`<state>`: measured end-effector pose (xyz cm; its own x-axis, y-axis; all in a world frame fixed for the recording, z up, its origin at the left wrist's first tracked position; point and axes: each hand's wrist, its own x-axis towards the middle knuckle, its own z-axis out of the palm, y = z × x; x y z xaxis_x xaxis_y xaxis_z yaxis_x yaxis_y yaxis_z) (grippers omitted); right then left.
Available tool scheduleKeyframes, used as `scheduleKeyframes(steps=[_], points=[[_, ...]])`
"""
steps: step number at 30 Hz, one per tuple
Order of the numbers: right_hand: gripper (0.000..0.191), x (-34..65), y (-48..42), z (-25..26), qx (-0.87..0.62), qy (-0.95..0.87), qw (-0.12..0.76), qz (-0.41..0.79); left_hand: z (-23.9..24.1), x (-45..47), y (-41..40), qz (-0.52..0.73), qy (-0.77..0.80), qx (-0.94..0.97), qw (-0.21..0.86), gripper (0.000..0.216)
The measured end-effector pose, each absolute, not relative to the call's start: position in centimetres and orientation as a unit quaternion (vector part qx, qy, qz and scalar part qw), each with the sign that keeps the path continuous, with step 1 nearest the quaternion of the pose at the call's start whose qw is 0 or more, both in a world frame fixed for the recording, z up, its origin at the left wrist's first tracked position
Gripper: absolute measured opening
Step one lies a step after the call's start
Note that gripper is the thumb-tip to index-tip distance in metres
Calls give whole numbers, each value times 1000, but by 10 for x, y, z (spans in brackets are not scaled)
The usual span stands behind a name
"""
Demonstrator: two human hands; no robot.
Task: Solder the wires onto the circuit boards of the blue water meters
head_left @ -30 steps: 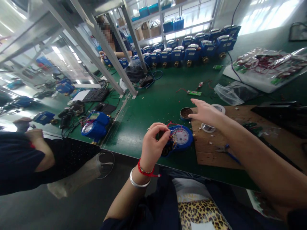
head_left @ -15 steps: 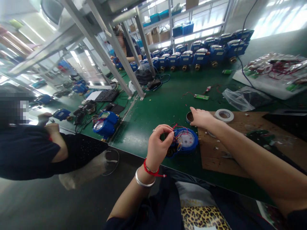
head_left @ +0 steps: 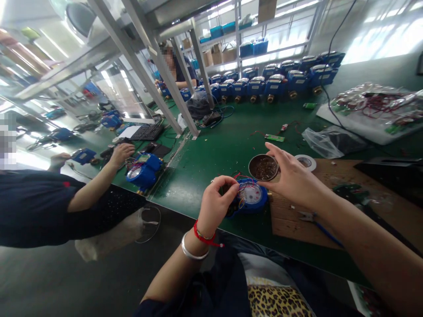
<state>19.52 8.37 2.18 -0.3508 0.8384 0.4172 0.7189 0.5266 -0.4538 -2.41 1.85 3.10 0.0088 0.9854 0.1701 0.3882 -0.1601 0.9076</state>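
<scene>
A blue water meter (head_left: 250, 197) with a white dial lies at the near edge of the green bench (head_left: 214, 149), loose coloured wires (head_left: 240, 190) spilling from its left side. My left hand (head_left: 216, 203) is closed in a pinch on those wires, beside the meter. My right hand (head_left: 292, 178) holds a small round tin (head_left: 263, 167) with dark contents, lifted just above and behind the meter.
A wooden board (head_left: 333, 207) with blue-handled cutters (head_left: 315, 220) and a tape roll (head_left: 306, 162) lies to the right. Rows of blue meters (head_left: 274, 81) line the back. A plastic bag (head_left: 330, 141) and a white tray (head_left: 373, 121) of wired parts sit far right. A co-worker's arm (head_left: 95, 187) reaches toward another meter (head_left: 143, 171) on the left.
My right hand has picked the tin up off the bench and brought it toward the meter. My left hand stayed pinched on the wires. The co-worker's arm reached out to the left meter.
</scene>
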Motion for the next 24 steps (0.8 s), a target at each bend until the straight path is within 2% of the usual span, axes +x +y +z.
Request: scheduleKeyframes(steps=[7, 14, 24], points=[[61, 189, 54, 32, -405, -849, 337, 36, 33, -17, 17, 436, 578, 608, 325, 11], [64, 183, 46, 40, -364, -880, 306, 20, 31, -11, 15, 452, 577, 627, 265, 8], [60, 177, 42, 41, -342, -895, 287, 6, 30, -9, 13, 439, 581, 640, 246, 11]])
